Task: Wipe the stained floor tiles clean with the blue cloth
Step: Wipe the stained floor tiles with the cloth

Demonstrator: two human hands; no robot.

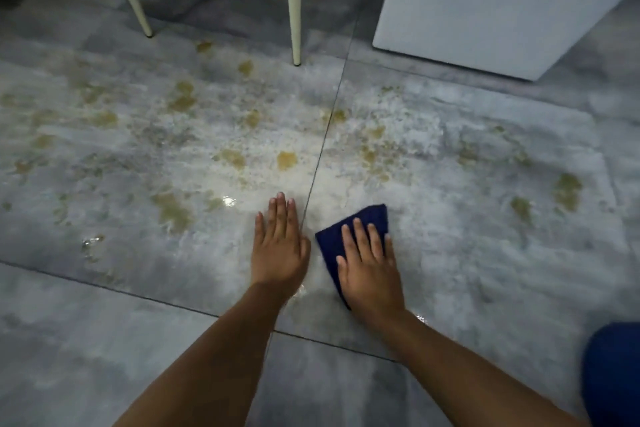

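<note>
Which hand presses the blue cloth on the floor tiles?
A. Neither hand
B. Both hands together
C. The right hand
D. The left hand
C: the right hand lies flat on the blue cloth, while the left hand rests bare on the tile beside it.

Right hand [370, 270] on cloth [332, 243], left hand [278, 250] beside.

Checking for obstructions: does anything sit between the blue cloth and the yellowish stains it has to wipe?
Nothing visible: only bare wet tile separates the dark blue folded cloth, under the right hand, from the yellow-brown stains.
</note>
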